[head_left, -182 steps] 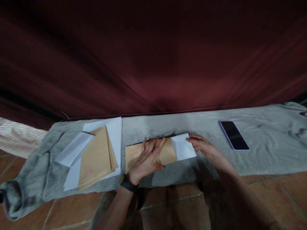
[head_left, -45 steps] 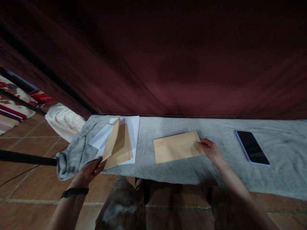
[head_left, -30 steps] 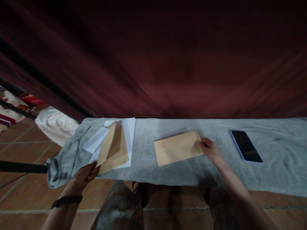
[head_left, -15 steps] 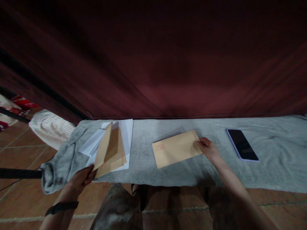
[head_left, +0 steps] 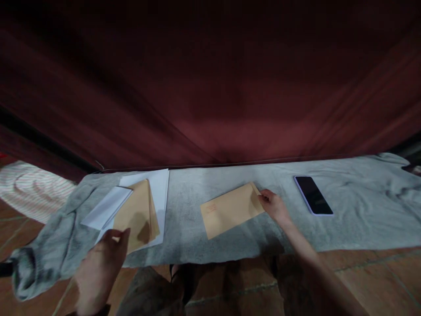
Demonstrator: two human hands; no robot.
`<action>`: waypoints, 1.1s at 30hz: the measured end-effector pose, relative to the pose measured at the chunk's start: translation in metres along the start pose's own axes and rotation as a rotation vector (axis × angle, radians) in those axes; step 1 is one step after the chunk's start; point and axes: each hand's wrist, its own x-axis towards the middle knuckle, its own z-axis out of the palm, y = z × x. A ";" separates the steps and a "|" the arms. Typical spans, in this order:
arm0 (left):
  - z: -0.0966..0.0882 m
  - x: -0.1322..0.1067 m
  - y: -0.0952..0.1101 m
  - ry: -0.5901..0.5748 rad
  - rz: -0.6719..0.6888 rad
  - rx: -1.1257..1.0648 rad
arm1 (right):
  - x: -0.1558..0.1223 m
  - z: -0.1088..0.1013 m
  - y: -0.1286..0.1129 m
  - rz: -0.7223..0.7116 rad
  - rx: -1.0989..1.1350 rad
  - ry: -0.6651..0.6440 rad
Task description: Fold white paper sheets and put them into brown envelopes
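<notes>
Envelope [head_left: 230, 210]: flat on the grey cloth [head_left: 184, 197], between stack and phone, slightly aslant, red print at its left end. My right hand [head_left: 274, 206] has thumb and fingers clamped on its right end. Risk: a hard pinch or tug there could crease that end, or skew the envelope, since nothing holds its left end.

My left hand [head_left: 100, 263] is blurred near the stack [head_left: 133, 215] of brown envelopes; thumb and forefinger curl toward each other, but I cannot tell whether the tips meet. Risk: a careless brush could fan the stack or push the folded sheets [head_left: 107, 206] off the white paper [head_left: 161, 184].

Phone [head_left: 314, 195]: right of my right hand, apart; dragging the cloth might shift it.
</notes>
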 end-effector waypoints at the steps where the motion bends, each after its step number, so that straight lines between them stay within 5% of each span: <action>1: 0.017 -0.006 0.021 0.028 0.143 0.066 | -0.001 0.001 -0.002 0.006 -0.029 0.008; 6: 0.125 -0.040 0.110 -0.212 0.788 -0.058 | -0.005 0.004 -0.014 -0.005 -0.120 0.010; 9: 0.178 -0.054 0.130 -0.219 0.977 -0.031 | -0.007 0.005 -0.020 0.001 -0.197 0.002; 12: 0.208 -0.058 0.133 -0.200 1.074 0.008 | -0.010 0.008 -0.026 0.005 -0.307 -0.023; 27: 0.239 -0.070 0.152 -0.348 1.193 0.056 | -0.035 0.017 -0.042 -0.227 -0.553 -0.001; 33: 0.254 -0.080 0.179 -0.368 1.178 -0.014 | -0.041 0.025 -0.046 -0.203 -0.554 -0.031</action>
